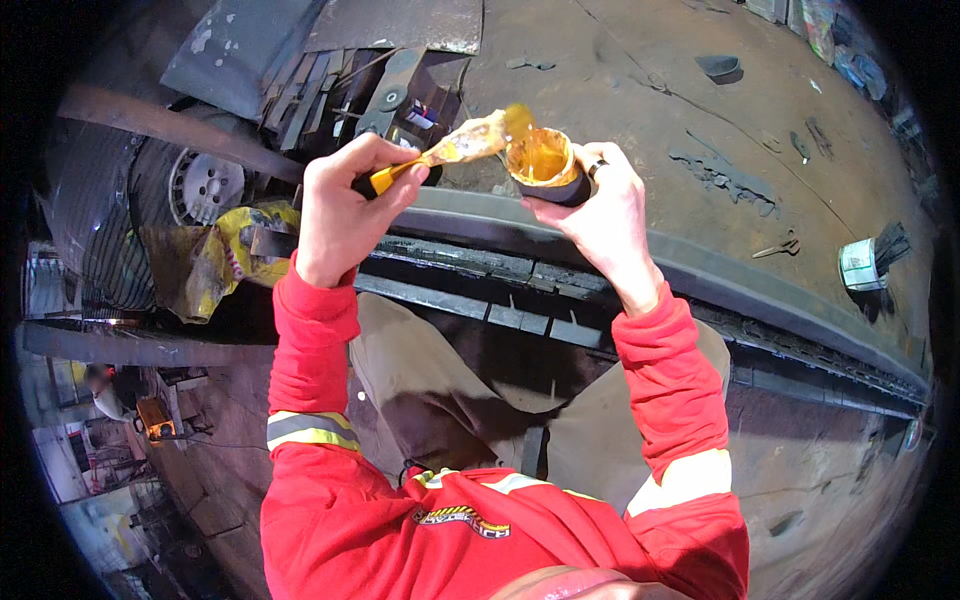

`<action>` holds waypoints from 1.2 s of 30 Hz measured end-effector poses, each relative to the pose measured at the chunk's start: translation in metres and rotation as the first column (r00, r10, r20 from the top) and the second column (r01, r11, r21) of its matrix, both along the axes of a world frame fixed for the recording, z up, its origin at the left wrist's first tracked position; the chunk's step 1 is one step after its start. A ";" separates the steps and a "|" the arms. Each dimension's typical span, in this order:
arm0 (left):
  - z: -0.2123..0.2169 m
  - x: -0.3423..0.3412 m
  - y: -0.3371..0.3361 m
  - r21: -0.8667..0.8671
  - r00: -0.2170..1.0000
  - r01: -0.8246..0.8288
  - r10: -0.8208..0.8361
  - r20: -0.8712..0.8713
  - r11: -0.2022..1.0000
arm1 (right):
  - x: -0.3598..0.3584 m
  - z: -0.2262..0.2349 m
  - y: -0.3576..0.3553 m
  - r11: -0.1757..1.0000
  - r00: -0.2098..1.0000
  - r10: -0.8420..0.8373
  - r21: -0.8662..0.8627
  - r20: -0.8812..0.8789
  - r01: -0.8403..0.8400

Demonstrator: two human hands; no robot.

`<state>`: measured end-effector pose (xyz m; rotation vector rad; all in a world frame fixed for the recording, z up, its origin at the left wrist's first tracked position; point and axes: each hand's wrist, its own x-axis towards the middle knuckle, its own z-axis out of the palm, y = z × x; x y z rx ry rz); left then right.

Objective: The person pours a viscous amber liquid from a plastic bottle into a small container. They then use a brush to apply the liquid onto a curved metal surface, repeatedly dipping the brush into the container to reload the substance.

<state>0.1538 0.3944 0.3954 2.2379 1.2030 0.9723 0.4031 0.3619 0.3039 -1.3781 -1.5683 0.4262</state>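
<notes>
My left hand pinches the yellow handle of a paintbrush. The brush is crusted with pale and yellow residue, and its yellow bristles are slightly blurred just above the rim of a small dark cup. Wrapped around that cup from the right is my right hand, with a dark ring on one finger. The cup is tilted so its mouth shows, its inner wall coated in orange-yellow liquid. Both hands are raised over a long dark metal beam that crosses in front of my knees.
Left of my hands are a car wheel, a yellow plastic bag and stacked metal strips. On the floor to the right stand a white bucket with dark rods and pliers-like tool. A person is far left.
</notes>
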 end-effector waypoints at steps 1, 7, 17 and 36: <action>-0.002 0.000 -0.001 0.009 1.000 -0.009 0.009 0.021 1.000 | -0.001 0.002 0.000 1.000 1.000 -0.005 0.012 -0.009 0.005; 0.001 0.001 -0.010 0.053 0.981 -0.109 0.099 0.165 0.993 | -0.005 0.004 -0.003 0.999 1.000 0.014 0.043 0.003 -0.015; 0.027 -0.009 -0.027 -0.028 0.956 -0.077 0.082 0.281 0.997 | -0.006 -0.002 0.000 0.998 0.999 -0.001 0.065 -0.051 0.004; 0.004 -0.116 -0.024 -0.176 0.763 0.011 0.106 0.638 0.984 | -0.002 -0.008 0.008 0.991 0.986 -0.127 -0.045 -0.107 0.123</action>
